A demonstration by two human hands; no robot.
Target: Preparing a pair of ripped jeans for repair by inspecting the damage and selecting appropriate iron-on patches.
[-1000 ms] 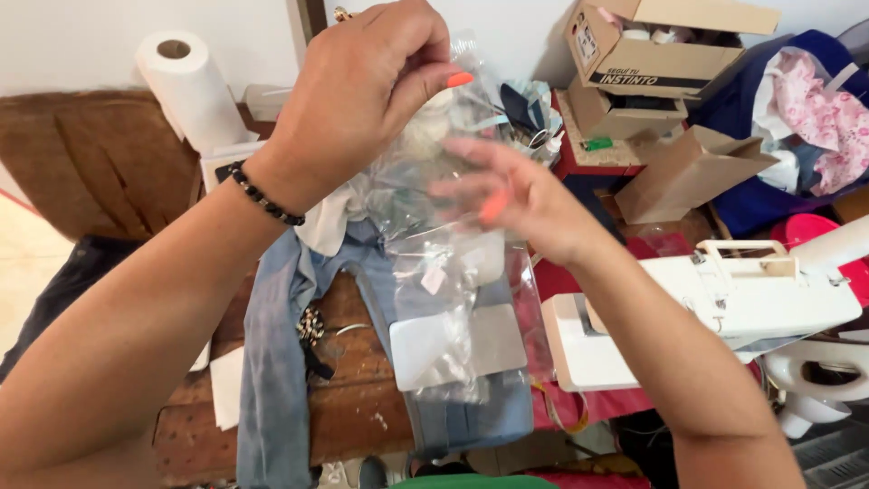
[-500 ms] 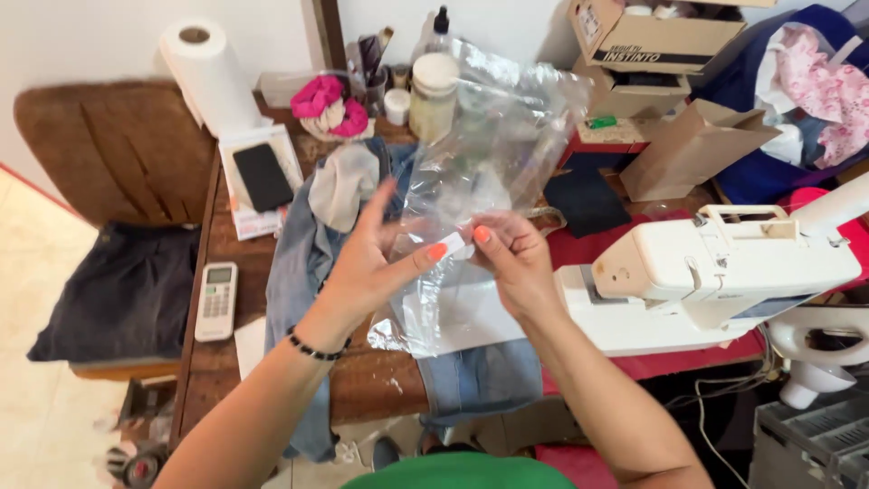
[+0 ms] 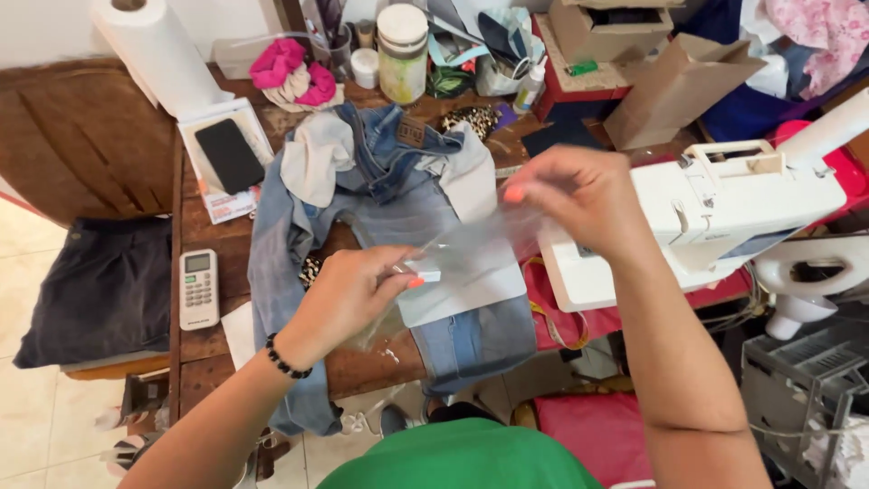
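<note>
- Here, a wooden bench [image 3: 208, 340] fills the left and centre of the frame, with blue jeans [image 3: 380, 195] spread across it.
- At right, a white sewing machine [image 3: 724, 213] stands just beside the jeans.
- At centre, a clear plastic bag [image 3: 471, 258] is stretched over the jeans between both hands.
- The right hand [image 3: 579, 195] pinches the bag's upper edge, grip closed on it.
- The left hand [image 3: 348, 294] clamps its lower end.
- At left, a white remote [image 3: 198, 289] lies on the bench.

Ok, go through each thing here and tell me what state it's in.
Clear plastic bag: stretched between both hands.
Left hand: pinching the bag's lower end.
Right hand: gripping its upper end.
Jeans: spread on the table, rumpled.
Phone: screen dark.
Cardboard box: open.
</note>
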